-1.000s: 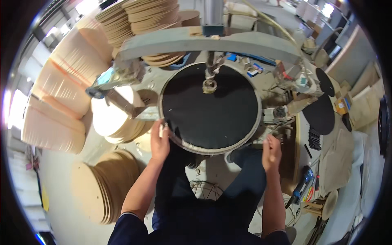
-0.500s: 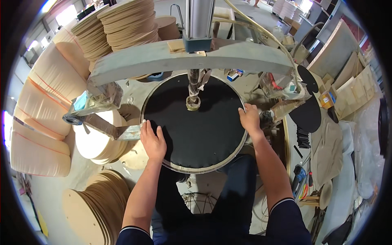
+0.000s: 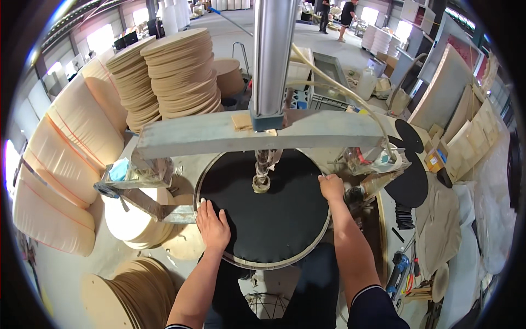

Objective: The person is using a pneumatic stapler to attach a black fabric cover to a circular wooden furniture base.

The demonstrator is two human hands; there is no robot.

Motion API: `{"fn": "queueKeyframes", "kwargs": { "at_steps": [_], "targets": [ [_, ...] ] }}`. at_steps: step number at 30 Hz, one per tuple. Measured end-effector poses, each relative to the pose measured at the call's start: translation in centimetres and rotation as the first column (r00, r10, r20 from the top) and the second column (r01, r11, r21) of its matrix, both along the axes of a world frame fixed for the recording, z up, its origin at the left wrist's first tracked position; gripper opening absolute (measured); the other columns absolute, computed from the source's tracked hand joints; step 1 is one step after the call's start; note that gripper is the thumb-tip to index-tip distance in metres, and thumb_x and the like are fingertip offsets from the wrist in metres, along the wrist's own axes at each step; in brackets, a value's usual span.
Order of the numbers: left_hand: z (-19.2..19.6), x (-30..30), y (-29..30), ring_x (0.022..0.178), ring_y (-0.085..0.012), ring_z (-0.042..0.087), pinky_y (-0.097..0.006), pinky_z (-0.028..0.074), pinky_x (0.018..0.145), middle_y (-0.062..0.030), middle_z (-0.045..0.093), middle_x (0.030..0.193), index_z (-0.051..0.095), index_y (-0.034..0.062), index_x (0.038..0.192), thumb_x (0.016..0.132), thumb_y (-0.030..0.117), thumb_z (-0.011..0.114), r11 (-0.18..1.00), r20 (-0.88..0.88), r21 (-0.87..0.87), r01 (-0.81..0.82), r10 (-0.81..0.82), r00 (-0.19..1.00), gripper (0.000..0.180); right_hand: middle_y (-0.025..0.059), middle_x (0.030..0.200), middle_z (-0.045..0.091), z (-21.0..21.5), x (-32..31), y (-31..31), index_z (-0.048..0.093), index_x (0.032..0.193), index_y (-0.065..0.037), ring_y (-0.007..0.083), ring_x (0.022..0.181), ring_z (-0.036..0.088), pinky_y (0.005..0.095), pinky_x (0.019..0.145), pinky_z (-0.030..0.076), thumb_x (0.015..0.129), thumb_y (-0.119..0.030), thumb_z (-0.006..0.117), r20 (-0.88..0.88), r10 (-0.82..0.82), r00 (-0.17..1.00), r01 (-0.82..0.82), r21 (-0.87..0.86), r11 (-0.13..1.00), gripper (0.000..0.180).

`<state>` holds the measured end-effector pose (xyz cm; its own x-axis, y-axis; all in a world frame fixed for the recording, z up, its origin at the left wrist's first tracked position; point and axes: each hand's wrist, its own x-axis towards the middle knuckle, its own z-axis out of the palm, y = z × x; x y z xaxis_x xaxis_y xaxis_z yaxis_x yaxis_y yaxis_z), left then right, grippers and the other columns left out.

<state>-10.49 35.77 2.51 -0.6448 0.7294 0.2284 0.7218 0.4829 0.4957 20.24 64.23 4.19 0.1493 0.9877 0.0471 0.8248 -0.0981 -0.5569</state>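
A large round black padded disc [image 3: 285, 225] lies in a pale circular rim [image 3: 274, 265] in front of me. My left hand [image 3: 214, 225] rests on its left edge, fingers stretched out and the thumb apart. At the right edge, my right hand [image 3: 332, 189] is curled over the rim, its fingers closed; their undersides are hidden. A metal press rod [image 3: 261, 183] with a ring-shaped end hangs over the disc's middle. It comes down from a silver cylinder [image 3: 271, 60] on a grey crossbeam [image 3: 208, 133].
Tall stacks of round brown boards [image 3: 183, 77] stand behind on the left, with another stack [image 3: 129, 290] at lower left. Wrapped cream rolls [image 3: 60, 170] line the left side. On the right bench lie black discs [image 3: 408, 181] and a blue power tool [image 3: 399, 271]. Two people stand far back.
The view has tilted upward, so the disc and press sit lower in the picture. My right hand's fingers are more curled at the rim; my left hand stays on the left edge.
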Motion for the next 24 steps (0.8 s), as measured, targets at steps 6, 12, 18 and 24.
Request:
{"fn": "queueKeyframes", "kwargs": {
  "at_steps": [6, 12, 18, 24],
  "targets": [
    [0.0, -0.7, 0.9, 0.155, -0.0422, 0.033, -0.053, 0.023, 0.129, -0.0257, 0.039, 0.165, 0.041, -0.0045, 0.158, 0.108, 0.029, 0.055, 0.998, 0.018, 0.035, 0.046, -0.047, 0.999, 0.061, 0.0153, 0.098, 0.077, 0.2, 2.4, 1.3, 0.076, 0.109, -0.001, 0.0276, 0.094, 0.074, 0.0409, 0.084, 0.056, 0.097, -0.034, 0.077, -0.606, -0.004, 0.795, -0.118, -0.162, 0.98, 0.035],
    [-1.1, -1.4, 0.2, 0.153, -0.0438, 0.037, -0.05, 0.028, 0.128, -0.0275, 0.042, 0.163, 0.043, -0.0061, 0.156, 0.108, 0.028, 0.057, 0.986, 0.143, 0.168, 0.02, -0.044, 0.989, 0.061, 0.015, 0.121, 0.073, 4.6, 3.3, -5.5, 0.06, 0.138, 0.0, 0.0245, 0.109, 0.069, 0.0395, 0.095, 0.054, 0.099, -0.036, 0.077, -0.681, 0.106, 0.724, -0.246, -0.111, 0.963, 0.056],
    [-1.3, -2.6, 0.6, 0.141, -0.0442, 0.053, -0.046, 0.041, 0.119, -0.0298, 0.056, 0.15, 0.051, -0.0077, 0.15, 0.104, 0.031, 0.064, 0.987, 0.41, 0.123, -0.103, 0.044, 0.911, 0.061, 0.0129, 0.116, 0.073, 5.7, 7.5, -11.0, 0.067, 0.128, 0.002, 0.0233, 0.108, 0.067, 0.0395, 0.095, 0.051, 0.103, -0.044, 0.07, -0.691, 0.146, 0.708, -0.226, -0.026, 0.974, 0.053],
    [-2.2, -1.9, 1.7, 0.132, -0.0267, 0.063, -0.036, 0.047, 0.113, -0.0182, 0.064, 0.147, 0.047, -0.007, 0.156, 0.105, 0.009, 0.06, 0.961, 0.871, 0.266, -0.073, -0.208, 0.444, 0.055, 0.0125, 0.118, 0.075, 6.6, 12.6, -21.3, 0.066, 0.133, 0.003, 0.0233, 0.11, 0.069, 0.0367, 0.096, 0.052, 0.105, -0.037, 0.068, -0.614, 0.041, 0.789, 0.022, 0.095, 0.995, 0.049]
  ]
}}
